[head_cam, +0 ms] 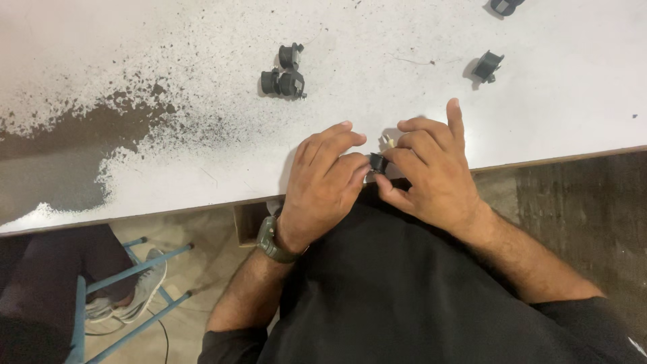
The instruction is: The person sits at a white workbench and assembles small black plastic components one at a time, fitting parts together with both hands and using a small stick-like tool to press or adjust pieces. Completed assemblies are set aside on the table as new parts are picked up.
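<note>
Two hands meet at the near edge of the white counter [202,162], both pinching one small black plastic part [378,162] w/ a pale cream bit sticking up from it. Left hand [327,182] grips it from the left, fingers curled & pressed together, thumb hidden under; a dark green wristwatch [271,241] sits on that wrist. Right hand [431,172] holds it from the right, thumb below, index tip on top, other fingers loosely bent above.

Rel. to the held part: three similar black parts in a cluster [284,74] lie well apart, up & left on the counter; another single black part [486,66] up & right; one more [505,5] at the top edge, cut off. Counter's far-left paint is worn to a dark speckled patch [74,145]. Below-left of the counter edge: blue metal stool frame [128,296] & another person's grey sneaker [138,290].
</note>
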`<control>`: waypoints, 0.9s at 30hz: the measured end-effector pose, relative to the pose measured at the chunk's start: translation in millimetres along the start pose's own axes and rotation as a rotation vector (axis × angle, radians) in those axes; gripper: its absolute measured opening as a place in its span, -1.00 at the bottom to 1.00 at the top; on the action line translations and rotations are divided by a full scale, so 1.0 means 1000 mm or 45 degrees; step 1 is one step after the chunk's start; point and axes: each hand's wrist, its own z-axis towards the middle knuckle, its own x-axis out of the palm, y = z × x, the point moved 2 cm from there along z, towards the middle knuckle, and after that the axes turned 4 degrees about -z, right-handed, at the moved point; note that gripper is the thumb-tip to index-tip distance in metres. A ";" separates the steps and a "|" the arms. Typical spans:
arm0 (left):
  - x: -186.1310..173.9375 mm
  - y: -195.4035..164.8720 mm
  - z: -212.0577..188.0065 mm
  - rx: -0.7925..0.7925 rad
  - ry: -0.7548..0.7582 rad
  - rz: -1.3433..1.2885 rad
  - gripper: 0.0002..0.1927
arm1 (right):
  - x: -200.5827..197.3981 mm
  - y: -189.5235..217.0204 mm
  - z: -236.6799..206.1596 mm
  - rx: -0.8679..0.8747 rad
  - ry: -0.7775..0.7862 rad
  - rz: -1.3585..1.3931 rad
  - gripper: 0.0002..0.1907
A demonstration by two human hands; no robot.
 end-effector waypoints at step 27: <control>0.007 0.009 -0.007 -0.605 0.081 -0.334 -0.91 | 0.011 -0.003 -0.006 0.073 0.037 -0.011 -0.63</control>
